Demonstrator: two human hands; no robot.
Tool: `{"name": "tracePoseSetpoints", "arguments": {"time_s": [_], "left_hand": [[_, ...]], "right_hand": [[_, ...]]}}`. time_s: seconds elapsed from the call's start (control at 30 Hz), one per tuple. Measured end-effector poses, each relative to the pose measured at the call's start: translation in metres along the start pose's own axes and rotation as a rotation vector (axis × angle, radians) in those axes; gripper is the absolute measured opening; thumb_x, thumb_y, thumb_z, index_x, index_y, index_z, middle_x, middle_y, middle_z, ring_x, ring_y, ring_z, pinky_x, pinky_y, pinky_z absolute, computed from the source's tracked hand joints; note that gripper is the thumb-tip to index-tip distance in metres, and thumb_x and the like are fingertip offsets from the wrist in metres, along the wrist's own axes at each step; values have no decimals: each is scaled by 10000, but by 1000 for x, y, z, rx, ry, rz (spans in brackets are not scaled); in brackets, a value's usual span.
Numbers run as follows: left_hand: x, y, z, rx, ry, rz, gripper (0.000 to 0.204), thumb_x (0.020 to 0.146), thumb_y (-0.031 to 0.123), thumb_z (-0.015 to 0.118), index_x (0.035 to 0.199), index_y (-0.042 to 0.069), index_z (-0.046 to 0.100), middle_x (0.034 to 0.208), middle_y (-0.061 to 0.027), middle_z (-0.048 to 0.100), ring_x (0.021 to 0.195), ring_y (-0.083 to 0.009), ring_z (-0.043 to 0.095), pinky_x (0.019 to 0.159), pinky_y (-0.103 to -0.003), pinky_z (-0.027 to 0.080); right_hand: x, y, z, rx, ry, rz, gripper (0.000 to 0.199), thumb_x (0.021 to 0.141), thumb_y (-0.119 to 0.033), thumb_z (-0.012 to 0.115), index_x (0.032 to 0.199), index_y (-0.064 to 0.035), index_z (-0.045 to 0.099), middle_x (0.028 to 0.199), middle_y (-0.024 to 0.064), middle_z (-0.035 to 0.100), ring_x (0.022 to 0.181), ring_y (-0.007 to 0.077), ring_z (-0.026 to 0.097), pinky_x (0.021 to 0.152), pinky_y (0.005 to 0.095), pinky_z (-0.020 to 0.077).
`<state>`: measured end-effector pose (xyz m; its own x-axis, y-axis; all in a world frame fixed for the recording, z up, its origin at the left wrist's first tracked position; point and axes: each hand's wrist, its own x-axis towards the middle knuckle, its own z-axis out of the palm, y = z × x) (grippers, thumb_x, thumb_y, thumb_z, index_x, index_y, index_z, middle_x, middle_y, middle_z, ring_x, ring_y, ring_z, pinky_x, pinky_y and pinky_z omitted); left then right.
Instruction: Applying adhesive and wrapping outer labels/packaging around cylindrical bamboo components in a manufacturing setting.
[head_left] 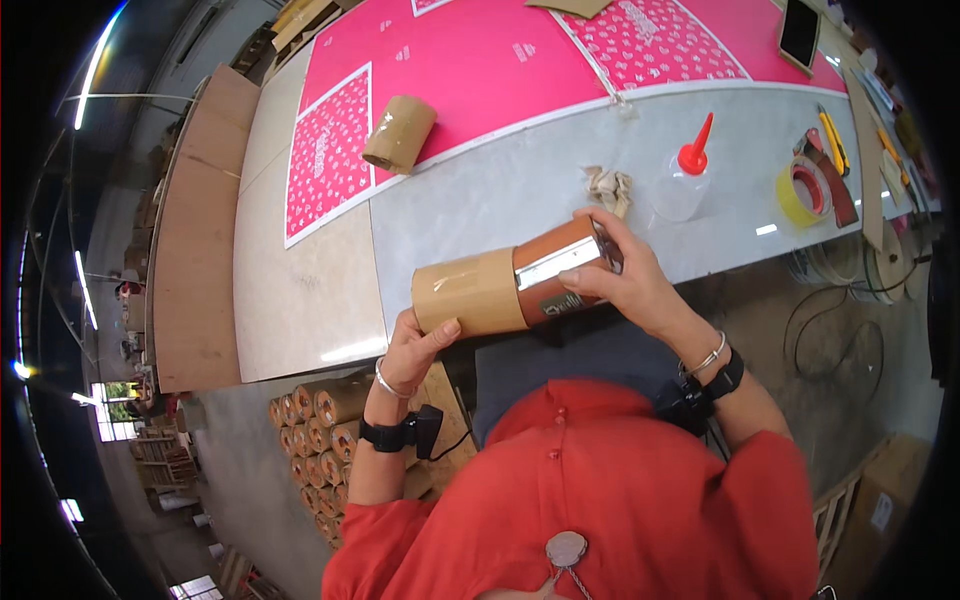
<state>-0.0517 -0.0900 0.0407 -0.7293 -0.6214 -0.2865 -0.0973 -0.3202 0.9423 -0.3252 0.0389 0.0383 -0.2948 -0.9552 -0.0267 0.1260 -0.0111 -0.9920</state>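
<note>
At the near edge of the table I hold a brown glossy canister (pixel 550 262) lying on its side. A tan cardboard sleeve (pixel 466 293) with shiny tape wraps its left part. My left hand (pixel 408 352) is closed on the sleeve's left end, thumb on the front and the other fingers hidden. My right hand (pixel 632 276) grips the canister's bare right end, thumb in front and fingers over the top. How far the canister reaches inside the sleeve is hidden. Farther left, a second cardboard sleeve (pixel 400 134) lies on the pink printed sheet (pixel 460 70).
Right of my hands are a crumpled cloth (pixel 608 190), a red-tipped glue bottle (pixel 684 180), yellow tape (pixel 803 192), a yellow cutter (pixel 832 140) and a phone (pixel 799 36). Several wrapped canisters (pixel 325 440) are stacked below the table at left. A cable (pixel 835 340) hangs at right.
</note>
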Motion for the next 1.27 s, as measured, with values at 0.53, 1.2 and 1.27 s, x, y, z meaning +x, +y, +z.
{"name": "tracePoseSetpoints", "arguments": {"time_s": [0.53, 1.2, 1.27], "left_hand": [[7, -4, 1, 139, -30, -91, 656, 746, 110, 797, 1318, 47, 481, 1212, -45, 587, 1110, -136, 536, 924, -291, 456], [9, -14, -3, 79, -95, -71, 828, 686, 125, 760, 1399, 36, 350, 1313, -85, 503, 1213, -195, 470, 1034, -347, 358], [6, -21, -2, 63, -49, -52, 823, 693, 122, 752, 1403, 38, 344, 1328, -72, 493, 1240, -187, 442, 1044, -342, 344]], "right_hand": [[8, 1, 5, 68, 37, 6, 608, 768, -305, 749, 1176, 55, 478, 955, 102, 600, 866, 122, 577, 744, 263, 478], [10, -15, 3, 141, -3, 280, 563, 770, -385, 717, 1126, -2, 508, 938, 111, 610, 785, 139, 635, 501, 240, 534], [8, -15, 3, 143, 20, 277, 551, 781, -376, 707, 1138, -7, 507, 932, 112, 612, 790, 142, 638, 503, 242, 537]]}}
